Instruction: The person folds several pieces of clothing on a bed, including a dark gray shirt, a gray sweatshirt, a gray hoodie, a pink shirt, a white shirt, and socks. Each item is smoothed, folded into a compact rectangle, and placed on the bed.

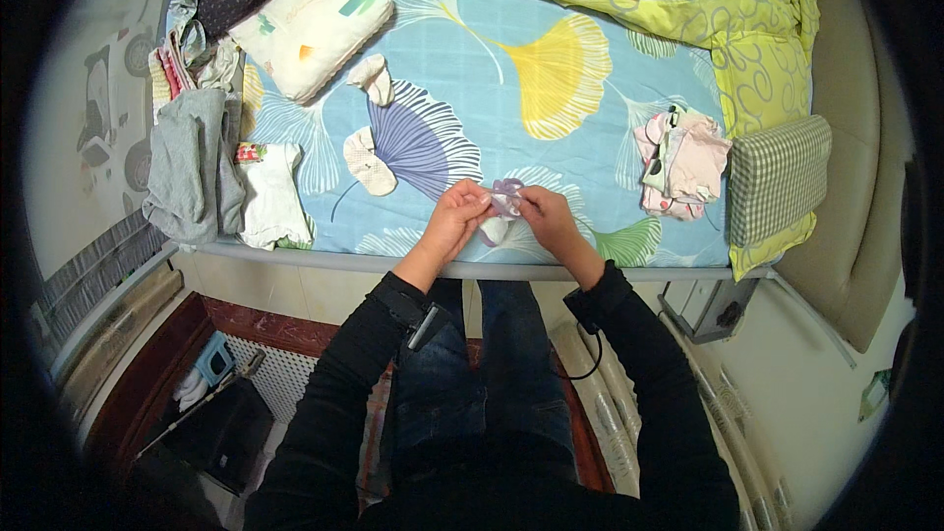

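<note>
Small lilac and white baby sock (505, 205) is pinched between both hands at the bed's near edge, roughly centre frame. Left hand (454, 218) closed on its left end, thumb and fingertips pressed together on the fabric; right hand (547, 216) closed on the right end the same way, other fingers curled in. The sock spans the gap between the two hands, its upper part stretched between the fingertips, a pale bit hanging below toward 6 o'clock just over the bedsheet (590, 147), which is blue with a fan-leaf print. Judging by the layout, the sorting looks partly done: a stack of small pink and white clothes (680, 163) sits at 3 o'clock from the hands, a white baby garment (270, 199) and a grey garment (189, 165) lie at 9 o'clock, apparently handled already. Still loose: one cream sock (367, 163) at 10 o'clock and a second cream sock (375, 78) further up at 11 o'clock, both flat and apart, not paired. A nappy pack (313, 22) lies at 11 o'clock near the far corner, yellow quilt (708, 0) bunched at 1 o'clock, checked pillow (779, 177) at 3 o'clock beyond the pink stack. Cannot tell whether the held sock is one sock or a pair.
</note>
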Motion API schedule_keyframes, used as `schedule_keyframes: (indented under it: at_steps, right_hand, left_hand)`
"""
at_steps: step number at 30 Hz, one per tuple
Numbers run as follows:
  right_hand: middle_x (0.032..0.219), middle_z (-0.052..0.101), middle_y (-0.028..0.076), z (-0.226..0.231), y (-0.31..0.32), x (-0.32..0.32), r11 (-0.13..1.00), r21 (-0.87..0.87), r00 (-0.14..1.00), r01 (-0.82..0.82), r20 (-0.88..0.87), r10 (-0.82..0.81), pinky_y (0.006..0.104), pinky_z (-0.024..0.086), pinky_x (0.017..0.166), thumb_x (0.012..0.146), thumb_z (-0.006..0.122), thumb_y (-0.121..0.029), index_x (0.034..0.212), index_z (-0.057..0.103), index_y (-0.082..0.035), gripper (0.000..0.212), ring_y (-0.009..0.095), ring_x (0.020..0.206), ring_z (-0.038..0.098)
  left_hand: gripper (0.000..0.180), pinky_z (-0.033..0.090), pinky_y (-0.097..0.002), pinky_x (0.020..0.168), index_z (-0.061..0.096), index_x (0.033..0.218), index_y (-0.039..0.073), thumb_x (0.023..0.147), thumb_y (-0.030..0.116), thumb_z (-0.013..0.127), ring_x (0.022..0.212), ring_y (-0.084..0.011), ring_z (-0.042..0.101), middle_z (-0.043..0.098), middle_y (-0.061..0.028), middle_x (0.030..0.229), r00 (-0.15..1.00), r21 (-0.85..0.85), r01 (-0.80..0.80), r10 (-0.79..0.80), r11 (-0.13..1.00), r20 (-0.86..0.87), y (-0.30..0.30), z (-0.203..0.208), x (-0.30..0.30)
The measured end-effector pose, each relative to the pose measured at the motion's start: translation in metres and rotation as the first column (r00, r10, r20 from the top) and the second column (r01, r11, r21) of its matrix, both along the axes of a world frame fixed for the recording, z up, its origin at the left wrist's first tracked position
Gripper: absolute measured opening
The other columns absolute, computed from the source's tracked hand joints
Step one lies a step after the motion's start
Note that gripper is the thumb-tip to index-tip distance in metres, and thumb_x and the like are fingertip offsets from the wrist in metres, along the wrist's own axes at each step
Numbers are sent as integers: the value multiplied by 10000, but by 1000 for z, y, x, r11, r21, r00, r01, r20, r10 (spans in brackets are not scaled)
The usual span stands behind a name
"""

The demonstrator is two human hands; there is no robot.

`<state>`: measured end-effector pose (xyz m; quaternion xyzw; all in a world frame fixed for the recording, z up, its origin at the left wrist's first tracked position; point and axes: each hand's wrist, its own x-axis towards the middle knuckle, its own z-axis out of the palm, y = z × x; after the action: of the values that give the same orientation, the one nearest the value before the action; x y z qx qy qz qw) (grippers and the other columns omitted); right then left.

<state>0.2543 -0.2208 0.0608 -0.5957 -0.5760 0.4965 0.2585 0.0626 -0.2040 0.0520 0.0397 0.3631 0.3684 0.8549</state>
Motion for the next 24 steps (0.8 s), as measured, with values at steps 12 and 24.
schedule_keyframes:
  at_steps: [12, 24]
  right_hand:
    - [1065, 607, 68, 19, 14, -27, 559, -800, 405, -218, -596, -694, 316, 477, 844, 913, 500, -171, 1117, 548, -15, 261, 184, 957, 589]
    - [973, 555, 26, 0, 29, -49, 684, -718, 852, -125, -432, -297, 267, 446, 781, 919, 533, -191, 1160, 511, -74, 269, 120, 873, 546]
  left_hand:
    - [160, 528, -333, 812, 520, 1013, 51, 952, 192, 478, 871, -188, 624, 603, -83, 969, 991, -175, 107, -119, 979, -60, 12, -11, -34]
    - [148, 409, -232, 716, 548, 971, 70, 959, 188, 460, 771, -75, 478, 524, 24, 817, 857, 88, 321, -249, 943, -452, 3, -7, -45]
